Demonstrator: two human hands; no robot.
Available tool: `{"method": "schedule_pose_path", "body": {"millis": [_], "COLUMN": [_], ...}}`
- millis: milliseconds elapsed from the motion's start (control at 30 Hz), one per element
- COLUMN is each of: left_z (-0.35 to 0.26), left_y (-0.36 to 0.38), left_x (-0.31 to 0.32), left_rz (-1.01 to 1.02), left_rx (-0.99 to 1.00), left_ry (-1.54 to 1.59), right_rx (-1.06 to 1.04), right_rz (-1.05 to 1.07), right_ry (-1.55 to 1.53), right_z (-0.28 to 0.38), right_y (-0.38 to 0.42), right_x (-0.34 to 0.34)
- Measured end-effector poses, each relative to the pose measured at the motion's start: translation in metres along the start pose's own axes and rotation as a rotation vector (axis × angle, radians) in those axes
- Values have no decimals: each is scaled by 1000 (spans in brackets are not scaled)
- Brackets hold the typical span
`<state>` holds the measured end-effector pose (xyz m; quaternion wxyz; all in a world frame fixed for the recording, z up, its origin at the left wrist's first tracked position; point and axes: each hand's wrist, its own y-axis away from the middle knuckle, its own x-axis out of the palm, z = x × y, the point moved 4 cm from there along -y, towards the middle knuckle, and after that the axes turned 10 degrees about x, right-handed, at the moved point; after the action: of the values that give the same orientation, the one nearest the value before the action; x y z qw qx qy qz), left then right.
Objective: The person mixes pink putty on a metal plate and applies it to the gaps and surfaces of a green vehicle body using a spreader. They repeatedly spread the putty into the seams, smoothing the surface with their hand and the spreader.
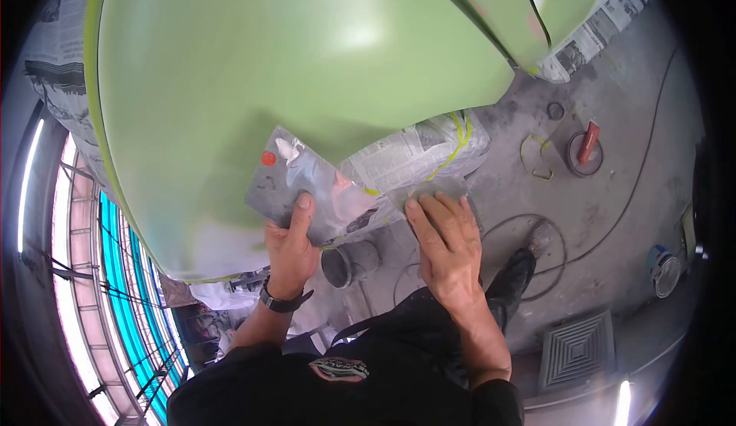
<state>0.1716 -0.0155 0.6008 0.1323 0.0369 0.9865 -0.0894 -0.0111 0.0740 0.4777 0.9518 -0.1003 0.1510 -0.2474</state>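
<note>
My left hand grips a flat grey mixing board, with the thumb on top and the other fingers hidden beneath. On the board are a white dab of putty and a round red dab. To the right, my right hand is closed on a thin greyish putty spreader, its fingers laid along the top; its far edge is hard to make out. Just beyond both hands is a light green vehicle panel. Newspaper with yellow tape covers the part below the panel.
A dark round container stands on the floor below the board. A hose loops near my foot. To the right are a red-orange object by a tape ring, a can and a floor grille.
</note>
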Motion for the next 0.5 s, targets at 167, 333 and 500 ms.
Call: {"method": "schedule_pose_path", "body": {"millis": [167, 333, 500], "left_z": [-15, -29, -32], "left_y": [-4, 0, 2], "left_x": [10, 9, 25], "left_rz": [39, 184, 103], "left_rx": [57, 321, 225], "left_ry": [-177, -466, -281], "right_rx": [-74, -108, -150], "right_rz": [-35, -72, -122], "right_ry": [32, 32, 30], "right_z": [12, 28, 36], "right_y": [-9, -13, -15], "right_x": [-4, -9, -9]}}
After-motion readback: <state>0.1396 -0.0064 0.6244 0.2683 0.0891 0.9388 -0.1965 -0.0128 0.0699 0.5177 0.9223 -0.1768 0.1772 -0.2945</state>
